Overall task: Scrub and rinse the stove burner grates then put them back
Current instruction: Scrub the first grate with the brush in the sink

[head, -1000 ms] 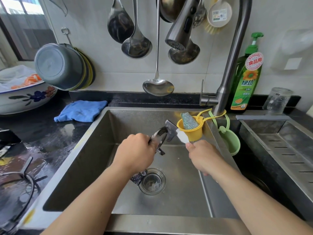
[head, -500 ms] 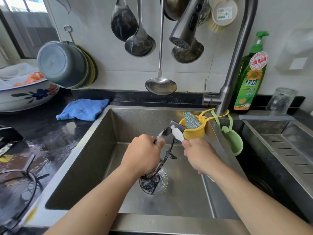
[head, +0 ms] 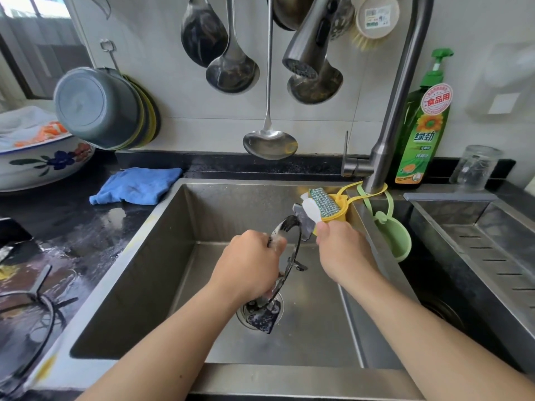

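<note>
My left hand (head: 249, 264) grips a soapy burner grate (head: 289, 256) upright over the sink (head: 202, 215). My right hand (head: 341, 250), fingers curled, holds a white brush (head: 311, 208) against the grate's top edge.

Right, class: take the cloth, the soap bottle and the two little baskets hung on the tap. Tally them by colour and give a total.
Blue: 1, the cloth
Yellow: 1, a basket
Green: 2, the soap bottle and the other basket
Total: 4
</note>
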A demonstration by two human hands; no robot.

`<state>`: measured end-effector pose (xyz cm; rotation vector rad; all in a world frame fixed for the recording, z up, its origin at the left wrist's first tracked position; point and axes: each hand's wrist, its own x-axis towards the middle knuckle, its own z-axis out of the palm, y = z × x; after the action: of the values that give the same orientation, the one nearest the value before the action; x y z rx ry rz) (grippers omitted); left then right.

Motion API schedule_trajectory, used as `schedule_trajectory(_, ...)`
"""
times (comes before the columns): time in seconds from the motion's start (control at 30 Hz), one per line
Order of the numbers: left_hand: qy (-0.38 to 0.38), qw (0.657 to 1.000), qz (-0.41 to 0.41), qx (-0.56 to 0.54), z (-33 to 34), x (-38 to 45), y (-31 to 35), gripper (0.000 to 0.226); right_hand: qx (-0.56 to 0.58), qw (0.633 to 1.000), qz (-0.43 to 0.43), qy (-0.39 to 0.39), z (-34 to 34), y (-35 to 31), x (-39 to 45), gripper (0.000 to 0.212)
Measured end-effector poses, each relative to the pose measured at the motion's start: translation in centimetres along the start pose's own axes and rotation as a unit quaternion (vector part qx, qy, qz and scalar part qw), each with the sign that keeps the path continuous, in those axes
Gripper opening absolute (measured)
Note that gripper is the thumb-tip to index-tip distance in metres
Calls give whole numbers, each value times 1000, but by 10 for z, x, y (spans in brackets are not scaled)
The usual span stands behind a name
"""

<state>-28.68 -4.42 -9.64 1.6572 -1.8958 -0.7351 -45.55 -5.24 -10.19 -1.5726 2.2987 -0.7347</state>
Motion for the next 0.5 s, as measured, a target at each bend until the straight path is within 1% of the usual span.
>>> schedule_trajectory(0.07, 13, 1000, 11, 15, 3, -3, 0, 56, 1, 1000, 1, 13, -1, 1, 3, 49)
schedule_trajectory(0.17, 29, 1000, -1, -10, 4, -4, 1, 54, 17, 1000, 2, 7, -1, 1, 3, 47)
schedule_trajectory(0.23, 38, 998, -18, -46, 1, -4, 1, 51, 9, 1000, -3, -18, 1, -2, -3, 47)
schedule_trajectory(0.37, 49, 996, -33, -65, -7, 2, -3, 49, -21, 993, -20, -110, 7, -10, -17, 44)
schedule_trajectory(0.43, 40, 994, -51, -86, -8, 2, -4, 48, -20, 992, -22, -124, 8, -12, -19, 43)
schedule_trajectory(0.5, 27, 991, -62, -113, -6, 0, -1, 46, -14, 993, -19, -118, 6, -13, -19, 44)
